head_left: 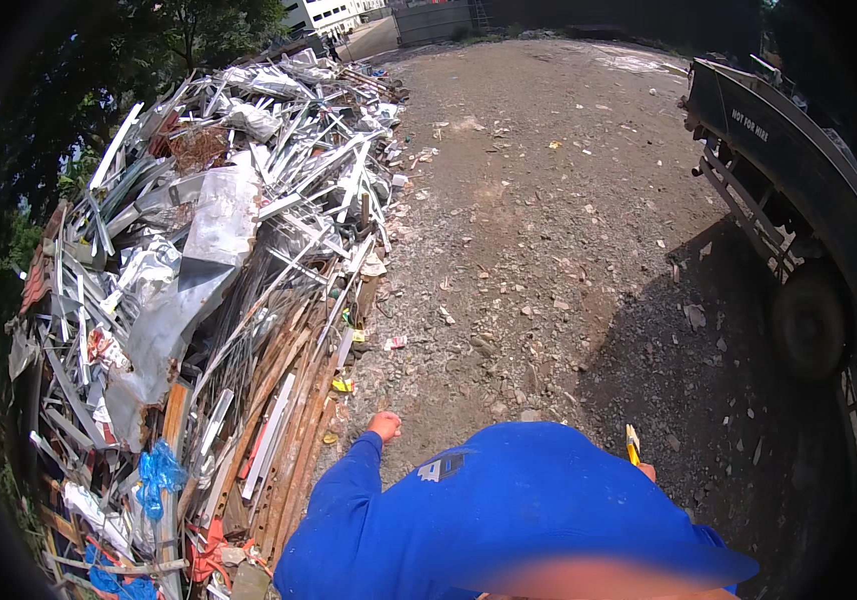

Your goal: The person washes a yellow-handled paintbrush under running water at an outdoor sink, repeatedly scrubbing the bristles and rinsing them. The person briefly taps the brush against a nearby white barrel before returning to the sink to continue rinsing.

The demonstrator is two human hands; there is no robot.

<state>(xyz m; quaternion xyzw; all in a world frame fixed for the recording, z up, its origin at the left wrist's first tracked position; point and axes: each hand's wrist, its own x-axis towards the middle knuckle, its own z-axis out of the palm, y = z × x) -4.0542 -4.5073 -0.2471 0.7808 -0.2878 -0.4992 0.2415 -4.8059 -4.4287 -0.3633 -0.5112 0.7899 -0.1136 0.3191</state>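
My left hand (386, 427) hangs in front of my blue sleeve, its fingers curled in, and nothing shows in it. Closest to it is the right edge of a big scrap heap, where long rusty steel bars (301, 445) lie side by side. On the other side of my body, my right hand (648, 473) is partly hidden by my blue shirt. It is closed around a short yellow tool (633, 446) with a pale upper end pointing up; its exact kind is too small to tell.
Bent sheet metal (217, 235) and pale metal strips pile high on the left, with a blue plastic bag (159, 478) near the front. Rubble-strewn ground (509, 240) runs ahead. A dark truck (794, 150) with a large wheel (809, 320) stands at right, casting shadow.
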